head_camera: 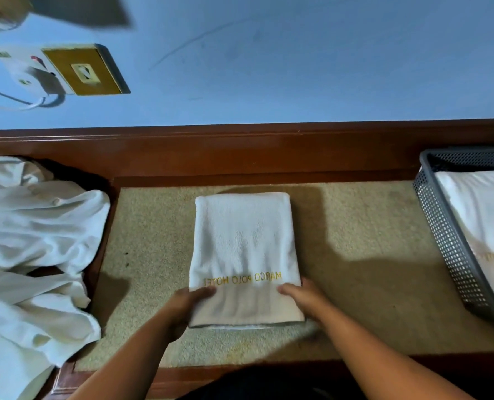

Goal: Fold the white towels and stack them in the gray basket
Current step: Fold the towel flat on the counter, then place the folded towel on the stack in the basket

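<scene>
A folded white towel (244,249) with gold lettering lies in the middle of the beige-topped table (361,232). My left hand (186,306) grips its near left edge, thumb on top and fingers tucked under. My right hand (305,298) grips the near right edge the same way. The gray basket (442,241) stands at the right edge of the view and holds folded white towels (484,215). A heap of unfolded white towels (35,249) lies on the left.
A dark wooden rim (240,151) runs along the table's far side, against a blue wall (269,67). On the wall at upper left is a brass socket plate (84,70) beside a white plug with a cable.
</scene>
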Demonstrator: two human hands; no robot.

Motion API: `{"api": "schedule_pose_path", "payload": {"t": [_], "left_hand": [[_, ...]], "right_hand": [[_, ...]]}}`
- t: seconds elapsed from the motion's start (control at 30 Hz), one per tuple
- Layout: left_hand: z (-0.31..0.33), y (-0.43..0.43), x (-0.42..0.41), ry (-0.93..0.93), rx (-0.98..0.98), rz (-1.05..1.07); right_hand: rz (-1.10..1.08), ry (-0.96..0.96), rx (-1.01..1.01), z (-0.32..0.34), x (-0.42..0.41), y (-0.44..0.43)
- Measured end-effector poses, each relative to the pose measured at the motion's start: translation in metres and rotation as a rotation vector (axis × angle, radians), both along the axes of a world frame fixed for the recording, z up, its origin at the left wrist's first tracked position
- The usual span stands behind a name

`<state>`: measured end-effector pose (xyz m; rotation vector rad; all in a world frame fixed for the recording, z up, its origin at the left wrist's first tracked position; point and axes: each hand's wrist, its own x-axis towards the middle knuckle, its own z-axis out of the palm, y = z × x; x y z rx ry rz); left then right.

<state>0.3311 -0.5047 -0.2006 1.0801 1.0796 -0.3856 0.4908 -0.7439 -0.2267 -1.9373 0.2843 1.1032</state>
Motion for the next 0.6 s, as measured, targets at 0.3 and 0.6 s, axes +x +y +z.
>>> {"api": "schedule_pose_path", "payload": {"t": [0.3, 0.6], "left_hand": [[0.072, -0.033, 0.017, -0.256, -0.252, 0.214], [0.140, -0.101, 0.086, -0.448, -0.239, -0.055]], "right_hand": [[-0.298, 0.016, 0.412, 0.089, 0.013, -0.023], [-0.423, -0.091, 0.611, 0.159, 0.056, -0.132]]}}
